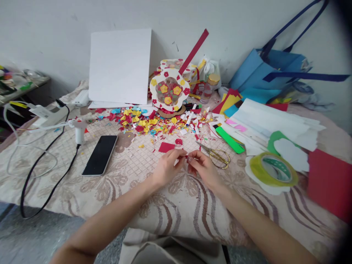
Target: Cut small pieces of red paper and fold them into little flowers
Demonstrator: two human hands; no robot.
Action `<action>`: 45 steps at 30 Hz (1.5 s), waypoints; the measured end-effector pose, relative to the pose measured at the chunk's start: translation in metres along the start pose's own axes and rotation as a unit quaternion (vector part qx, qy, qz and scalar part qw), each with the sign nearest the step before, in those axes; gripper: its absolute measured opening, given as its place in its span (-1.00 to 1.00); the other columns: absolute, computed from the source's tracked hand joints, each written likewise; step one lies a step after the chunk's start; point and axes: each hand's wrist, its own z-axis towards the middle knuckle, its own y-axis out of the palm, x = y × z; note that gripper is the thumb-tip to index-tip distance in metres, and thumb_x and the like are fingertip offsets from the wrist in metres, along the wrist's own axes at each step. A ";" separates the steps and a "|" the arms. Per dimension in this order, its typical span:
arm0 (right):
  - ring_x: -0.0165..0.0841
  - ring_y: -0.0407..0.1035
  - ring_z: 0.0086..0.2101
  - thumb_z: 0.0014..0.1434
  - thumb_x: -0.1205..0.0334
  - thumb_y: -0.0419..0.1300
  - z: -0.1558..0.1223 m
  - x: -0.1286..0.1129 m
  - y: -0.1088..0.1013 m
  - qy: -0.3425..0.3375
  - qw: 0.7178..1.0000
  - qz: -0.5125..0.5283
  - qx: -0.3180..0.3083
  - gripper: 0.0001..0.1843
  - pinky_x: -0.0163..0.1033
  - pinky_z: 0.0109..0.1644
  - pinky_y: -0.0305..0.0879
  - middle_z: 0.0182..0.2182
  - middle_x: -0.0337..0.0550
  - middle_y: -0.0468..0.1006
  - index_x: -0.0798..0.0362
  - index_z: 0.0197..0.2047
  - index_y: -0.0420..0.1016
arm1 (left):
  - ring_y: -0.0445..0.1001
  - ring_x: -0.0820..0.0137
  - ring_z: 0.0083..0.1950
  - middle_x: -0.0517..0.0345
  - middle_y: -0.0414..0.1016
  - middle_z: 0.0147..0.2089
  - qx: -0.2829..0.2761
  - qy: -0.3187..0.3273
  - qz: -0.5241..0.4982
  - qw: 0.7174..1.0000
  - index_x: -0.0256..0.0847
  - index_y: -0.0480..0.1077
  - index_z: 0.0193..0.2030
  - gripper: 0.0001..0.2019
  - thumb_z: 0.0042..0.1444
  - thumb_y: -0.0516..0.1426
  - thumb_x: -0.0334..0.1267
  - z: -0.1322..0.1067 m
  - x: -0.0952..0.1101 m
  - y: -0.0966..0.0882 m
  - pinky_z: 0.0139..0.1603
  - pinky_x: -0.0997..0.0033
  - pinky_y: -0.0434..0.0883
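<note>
My left hand (168, 165) and my right hand (203, 167) meet over the patterned tablecloth (176, 198), fingertips pinched together on a tiny red paper scrap (187, 157). Both hands are closed around it. A red paper piece (166, 147) lies just beyond my left fingers. Gold-handled scissors (217, 156) lie right beside my right hand. Farther back stands a round white paper craft with yellow and red flowers (169, 90), with a heap of coloured paper scraps (148, 123) in front of it.
A black phone (100, 154) lies at left, near a glue gun (79, 131) with its black cable (41, 172). A white board (120, 66) leans on the wall. At right sit a tape roll (272, 168), white paper sheets (275, 123), red card (330, 183), a blue bag (264, 71).
</note>
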 end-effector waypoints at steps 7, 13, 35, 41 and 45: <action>-0.47 0.22 -0.64 0.11 0.13 0.16 0.000 0.002 0.001 0.012 1.000 -0.002 0.008 -0.85 -0.39 -0.61 0.08 -0.66 -0.36 0.34 0.02 -0.38 0.31 | 0.49 0.47 -0.27 0.10 0.49 -0.27 -0.011 -0.149 -0.165 0.975 -0.25 0.35 -0.19 -0.85 0.06 0.12 -0.42 0.002 0.000 0.003 -0.23 0.47 0.43; -0.45 0.28 -0.58 0.14 0.21 0.11 -0.003 0.001 0.000 -0.078 0.987 -0.133 0.037 -0.91 -0.35 -0.51 0.17 -0.57 -0.32 0.37 0.02 -0.38 0.32 | 0.47 0.43 -0.25 0.08 0.47 -0.28 -0.030 -0.262 -0.340 0.903 -0.28 0.31 -0.18 -0.76 -0.03 0.19 -0.39 0.006 -0.007 0.006 -0.24 0.44 0.41; -0.48 0.20 -0.66 0.14 0.08 0.17 -0.002 0.002 -0.005 -0.032 0.999 0.014 0.014 -0.81 -0.39 -0.60 0.13 -0.68 -0.35 0.38 0.02 -0.35 0.37 | 0.41 0.51 -0.33 0.15 0.43 -0.35 -0.079 -0.301 -0.421 0.852 -0.31 0.36 -0.17 -0.66 -0.10 0.30 -0.28 0.012 -0.006 -0.002 -0.26 0.49 0.34; -0.49 0.21 -0.64 0.10 0.06 0.21 -0.001 0.000 -0.007 0.000 0.999 0.045 -0.004 -0.79 -0.40 -0.61 0.11 -0.67 -0.35 0.37 0.03 -0.37 0.38 | 0.43 0.50 -0.34 0.15 0.44 -0.36 -0.105 -0.293 -0.415 0.855 -0.30 0.36 -0.15 -0.64 -0.09 0.29 -0.25 0.012 -0.007 -0.001 -0.25 0.47 0.34; -0.48 0.20 -0.65 0.08 0.05 0.22 -0.001 -0.001 -0.007 0.013 0.999 0.047 -0.012 -0.78 -0.39 -0.62 0.10 -0.67 -0.36 0.35 0.02 -0.39 0.36 | 0.43 0.50 -0.34 0.16 0.44 -0.37 -0.111 -0.290 -0.417 0.854 -0.30 0.35 -0.15 -0.63 -0.11 0.30 -0.25 0.012 -0.008 -0.001 -0.26 0.47 0.36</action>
